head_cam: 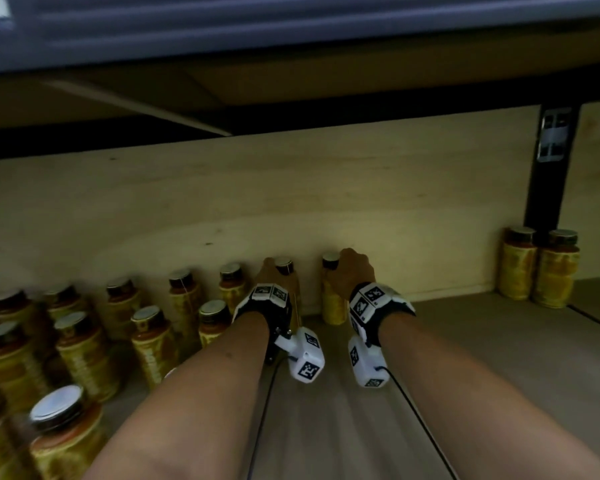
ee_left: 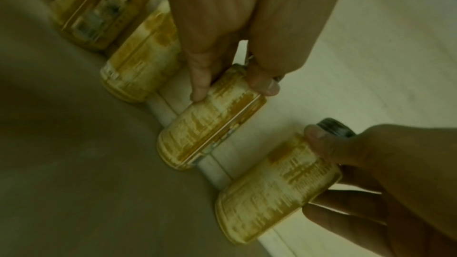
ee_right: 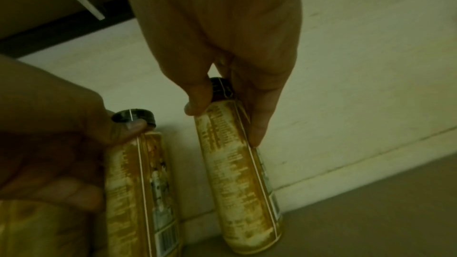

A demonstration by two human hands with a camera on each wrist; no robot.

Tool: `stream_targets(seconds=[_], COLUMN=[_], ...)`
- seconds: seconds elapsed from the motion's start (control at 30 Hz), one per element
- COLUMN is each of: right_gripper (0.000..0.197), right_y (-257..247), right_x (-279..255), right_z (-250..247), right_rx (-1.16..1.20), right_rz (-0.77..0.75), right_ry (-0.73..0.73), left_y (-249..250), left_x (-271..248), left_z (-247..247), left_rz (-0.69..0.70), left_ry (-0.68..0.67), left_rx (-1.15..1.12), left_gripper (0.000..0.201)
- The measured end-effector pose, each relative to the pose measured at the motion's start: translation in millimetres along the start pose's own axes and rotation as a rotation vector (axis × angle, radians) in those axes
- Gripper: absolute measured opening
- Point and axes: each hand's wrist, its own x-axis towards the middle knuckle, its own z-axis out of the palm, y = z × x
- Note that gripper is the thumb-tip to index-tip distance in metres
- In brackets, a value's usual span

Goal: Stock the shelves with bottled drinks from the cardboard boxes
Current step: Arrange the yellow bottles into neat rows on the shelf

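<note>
Both hands reach to the back of the shelf (head_cam: 465,358), each on its own yellow-labelled, dark-capped bottle. My left hand (head_cam: 272,271) grips the left bottle (head_cam: 286,268) near its neck; the left wrist view shows the left hand (ee_left: 232,92) with thumb and fingers on either side of that bottle (ee_left: 212,120). My right hand (head_cam: 352,268) holds the right bottle (head_cam: 333,299). Seen from the right wrist, the right hand (ee_right: 226,124) pinches this bottle (ee_right: 237,173) just under the cap. Both bottles stand upright on the shelf, close to the plywood back wall (head_cam: 291,202).
Rows of like bottles (head_cam: 84,341) fill the shelf's left side up to my left forearm. Two more bottles (head_cam: 541,271) stand at the far right beside a black upright post (head_cam: 548,168). The shelf above (head_cam: 291,81) hangs low overhead. Bare shelf floor lies right of my right arm.
</note>
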Motion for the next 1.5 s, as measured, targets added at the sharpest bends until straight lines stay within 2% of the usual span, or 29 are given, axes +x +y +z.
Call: stream_targets(seconds=[0.17, 0.3, 0.43, 0.5, 0.73, 0.8, 0.87, 0.93, 1.0, 1.07, 1.13, 1.23, 1.33, 1.43, 1.5], right_gripper=[0.050, 0.046, 0.047, 0.052, 0.061, 0.060, 0.060, 0.065, 0.068, 0.067, 0.065, 0.056, 0.049, 0.065, 0.082], right_y=[-2.4, -0.2, 15.8, 17.8, 17.0, 17.7, 20.5, 26.3, 36.2, 52.2, 72.6, 115.5, 168.1, 213.9, 237.9], right_x=[1.2, 0.0, 4.0, 5.7, 6.9, 4.6, 0.8, -3.0, -5.6, -6.7, -8.4, -6.5, -4.1, -1.5, 8.2], right_z=[1.3, 1.2, -7.8, -10.3, -10.8, -11.3, -13.8, -23.3, -41.2, -67.2, -100.2, -154.7, -203.2, -232.7, -239.8], right_rx=[-0.038, -0.105, -0.119, -0.088, -0.019, -0.021, -0.006, 0.007, -0.028, -0.066, -0.071, -0.132, -0.119, -0.119, -0.115], right_rz=[0.023, 0.001, 0.021, 0.035, 0.043, 0.033, 0.014, -0.009, -0.019, 0.002, 0.050, 0.144, 0.252, 0.393, 0.445], right_ry=[0.026, 0.026, 0.048, 0.029, -0.008, -0.017, -0.028, -0.019, 0.025, 0.085, 0.161, 0.296, 0.406, 0.485, 0.442], left_y=[-2.5, -5.0, -7.3, -8.2, 4.3, 15.5, 32.4, 53.2, 75.8, 98.3, 118.7, 143.2, 159.7, 171.6, 184.9], left_x=[-4.9, -3.1, -2.8, -4.0, -7.2, -11.2, -16.1, -21.5, -28.1, -35.4, -43.6, -53.5, -59.2, -57.9, -50.7], left_z=[0.5, 2.4, 8.0, 9.4, 0.3, -2.3, -2.3, 0.7, 6.6, 21.1, 45.1, 95.2, 148.5, 198.5, 225.7], left_rz=[0.001, 0.009, 0.044, 0.043, -0.056, -0.052, 0.044, 0.224, 0.371, 0.452, 0.512, 0.595, 0.636, 0.619, 0.609], left_ry=[0.007, 0.032, 0.037, 0.036, -0.038, -0.074, -0.030, 0.076, 0.114, 0.063, -0.048, -0.252, -0.386, -0.488, -0.533], left_rx=[-0.038, -0.059, -0.026, -0.043, -0.103, -0.071, -0.022, 0.032, 0.019, -0.035, -0.076, -0.092, -0.073, -0.079, -0.072], left_gripper=[0.056, 0.054, 0.035, 0.033, 0.058, 0.072, 0.074, 0.064, 0.057, 0.050, 0.044, 0.045, 0.047, 0.049, 0.054])
